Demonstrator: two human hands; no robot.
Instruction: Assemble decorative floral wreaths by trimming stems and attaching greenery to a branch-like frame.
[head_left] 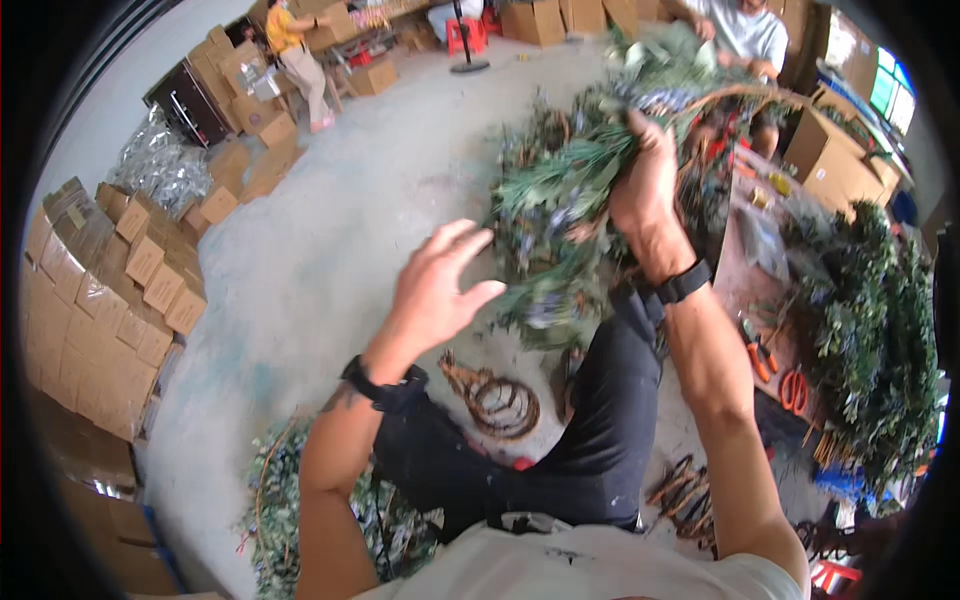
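A leafy artificial wreath (560, 205) with green sprigs, small bluish-purple bits and a brown twig ring hangs in front of me, partly blurred. My right hand (648, 185) reaches up into it and grips it, with most of the fingers hidden among the leaves. To the left of the greenery my left hand (437, 285) is open, its fingers apart, touching nothing. Below, between my legs, bare twig rings (503, 405) lie stacked on the floor.
At right, a worktable (745, 215) bears orange-handled pliers (760, 355), red-handled scissors (793, 391) and a pile of greenery (870, 330). More greenery (290, 500) lies at lower left. Cardboard boxes (100, 330) line the left. A seated person (745, 35) is beyond the wreath; another person (290, 50) stands far left.
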